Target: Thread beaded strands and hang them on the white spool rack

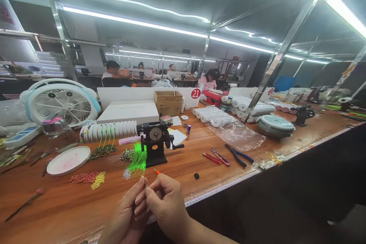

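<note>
Close together at the front edge of the bench, my left hand (129,204) and my right hand (168,200) both pinch with their fingertips meeting. Whatever is between those fingertips is too small to make out. An orange-tipped stick (156,171) shows just behind my right hand; I cannot tell whether it is held or lying there. Beyond my fingers is a bundle of bright green cords (138,158). Behind it stands a black hand-crank winder (156,141) with a dial, carrying a row of white spools (113,131) with green strands hanging down.
Left are red beads (83,177), yellow beads (98,180), a round white dish (68,161), a brush (24,205) and a fan (61,103). Rightward lie blue-handled pliers (239,155), tweezers (219,157), a black lump (196,175) and wrapped white rolls (213,116). Other people sit beyond.
</note>
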A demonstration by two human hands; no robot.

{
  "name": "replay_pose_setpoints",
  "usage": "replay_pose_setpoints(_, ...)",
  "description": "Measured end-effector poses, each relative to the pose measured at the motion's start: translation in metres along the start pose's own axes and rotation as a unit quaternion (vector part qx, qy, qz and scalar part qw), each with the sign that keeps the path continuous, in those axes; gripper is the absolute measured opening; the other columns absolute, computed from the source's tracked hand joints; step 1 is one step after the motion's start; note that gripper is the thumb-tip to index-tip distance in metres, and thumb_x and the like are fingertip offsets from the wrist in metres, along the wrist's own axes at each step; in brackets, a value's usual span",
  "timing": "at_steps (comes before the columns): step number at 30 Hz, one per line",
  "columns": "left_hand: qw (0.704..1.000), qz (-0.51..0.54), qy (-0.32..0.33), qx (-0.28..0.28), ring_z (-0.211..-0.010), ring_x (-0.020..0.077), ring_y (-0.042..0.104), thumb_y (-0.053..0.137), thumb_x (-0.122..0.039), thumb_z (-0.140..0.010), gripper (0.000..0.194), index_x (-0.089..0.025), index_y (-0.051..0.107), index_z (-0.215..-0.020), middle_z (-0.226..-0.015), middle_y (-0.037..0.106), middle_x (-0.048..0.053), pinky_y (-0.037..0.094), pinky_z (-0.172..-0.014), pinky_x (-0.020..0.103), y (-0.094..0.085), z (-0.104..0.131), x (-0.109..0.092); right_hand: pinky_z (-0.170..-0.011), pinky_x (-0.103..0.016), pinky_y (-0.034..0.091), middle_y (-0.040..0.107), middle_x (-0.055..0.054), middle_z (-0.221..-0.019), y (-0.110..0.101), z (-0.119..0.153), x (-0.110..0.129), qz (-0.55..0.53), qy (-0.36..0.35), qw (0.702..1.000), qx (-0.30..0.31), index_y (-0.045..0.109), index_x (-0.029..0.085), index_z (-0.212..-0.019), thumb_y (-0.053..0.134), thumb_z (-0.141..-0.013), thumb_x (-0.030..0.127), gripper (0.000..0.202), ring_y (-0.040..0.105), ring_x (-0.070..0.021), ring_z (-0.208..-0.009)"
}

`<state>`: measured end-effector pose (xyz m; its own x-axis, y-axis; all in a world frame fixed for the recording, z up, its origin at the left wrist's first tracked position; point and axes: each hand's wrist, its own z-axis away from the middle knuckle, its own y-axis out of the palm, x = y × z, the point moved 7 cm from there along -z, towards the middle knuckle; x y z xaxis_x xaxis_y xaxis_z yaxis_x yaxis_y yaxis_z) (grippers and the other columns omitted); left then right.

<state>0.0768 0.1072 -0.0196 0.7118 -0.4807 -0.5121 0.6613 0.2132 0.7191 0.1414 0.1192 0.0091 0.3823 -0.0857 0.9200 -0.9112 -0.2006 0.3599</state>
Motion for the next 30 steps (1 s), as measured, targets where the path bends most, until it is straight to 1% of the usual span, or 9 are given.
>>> replay_pose_setpoints(4, 1.0, 0.013, -0.001, -0.002, -0.035, 0.0065, 0.037, 0.057, -0.027, -0.082, 0.04, -0.016, 0.042, -0.047, -0.037, 0.038, -0.004, 0.036, -0.038, 0.018, 0.0012, 0.001, -0.0011, -0.043, -0.024, 0.05, 0.064, -0.006, -0.06, 0.0008, -0.0009, 0.0018, 0.01, -0.013, 1.0, 0.0, 0.043, 0.016, -0.067, 0.052, -0.08, 0.021, 0.016, 0.061, -0.0148, -0.045)
replay_pose_setpoints(7, 1.0, 0.016, 0.006, -0.013, -0.035, 0.0065, 0.038, 0.059, -0.025, -0.081, 0.036, -0.016, 0.044, -0.049, -0.038, 0.039, -0.005, 0.036, -0.038, 0.018, -0.0015, 0.0004, -0.0023, -0.044, -0.024, 0.051, 0.064, -0.006, -0.06, 0.0002, -0.0008, 0.0033, 0.022, -0.018, 1.0, -0.003, 0.044, 0.016, -0.067, 0.051, -0.08, 0.021, 0.016, 0.061, -0.0146, -0.046)
replay_pose_setpoints(12, 1.0, 0.006, 0.006, -0.004, -0.036, 0.006, 0.037, 0.063, -0.027, -0.078, 0.038, -0.016, 0.042, -0.048, -0.038, 0.038, -0.005, 0.037, -0.039, 0.017, -0.0034, -0.0015, -0.0012, -0.044, -0.024, 0.052, 0.064, -0.005, -0.061, 0.0001, -0.0003, 0.0031, 0.024, -0.016, 1.0, -0.004, 0.044, 0.016, -0.067, 0.052, -0.08, 0.021, 0.015, 0.06, -0.014, -0.045)
replay_pose_setpoints(18, 1.0, -0.004, 0.008, -0.008, -0.036, 0.0062, 0.037, 0.062, -0.026, -0.077, 0.039, -0.015, 0.041, -0.046, -0.039, 0.038, -0.004, 0.035, -0.037, 0.017, 0.0005, 0.0008, -0.0008, -0.045, -0.025, 0.052, 0.062, -0.003, -0.057, -0.0014, -0.0005, 0.002, 0.037, -0.015, 0.999, -0.006, 0.044, 0.017, -0.068, 0.052, -0.08, 0.022, 0.016, 0.059, -0.0138, -0.044)
replay_pose_setpoints(22, 1.0, 0.002, 0.009, -0.01, -0.036, 0.0065, 0.036, 0.062, -0.027, -0.078, 0.038, -0.015, 0.042, -0.047, -0.038, 0.037, -0.005, 0.038, -0.037, 0.018, -0.0003, 0.0013, -0.0017, -0.045, -0.025, 0.052, 0.062, -0.004, -0.057, -0.0017, 0.0002, 0.0011, 0.037, -0.016, 0.999, -0.007, 0.045, 0.017, -0.068, 0.051, -0.081, 0.022, 0.016, 0.059, -0.014, -0.044)
replay_pose_setpoints(27, 1.0, 0.011, 0.012, -0.022, -0.035, 0.0055, 0.036, 0.06, -0.023, -0.08, 0.033, -0.016, 0.045, -0.052, -0.04, 0.038, -0.006, 0.033, -0.036, 0.016, -0.0046, 0.0004, -0.0027, -0.047, -0.026, 0.052, 0.064, -0.005, -0.063, 0.0013, 0.0013, 0.0022, 0.014, -0.022, 1.0, 0.006, 0.043, 0.017, -0.068, 0.051, -0.081, 0.021, 0.015, 0.061, -0.0145, -0.048)
replay_pose_setpoints(30, 1.0, 0.006, 0.011, -0.022, -0.036, 0.0057, 0.037, 0.063, -0.025, -0.078, 0.034, -0.016, 0.044, -0.051, -0.041, 0.038, -0.006, 0.036, -0.038, 0.017, -0.0039, 0.0, -0.0025, -0.045, -0.025, 0.051, 0.064, -0.005, -0.062, 0.0012, 0.0007, 0.0035, 0.015, -0.022, 1.0, 0.003, 0.044, 0.017, -0.069, 0.051, -0.081, 0.022, 0.015, 0.061, -0.0145, -0.047)
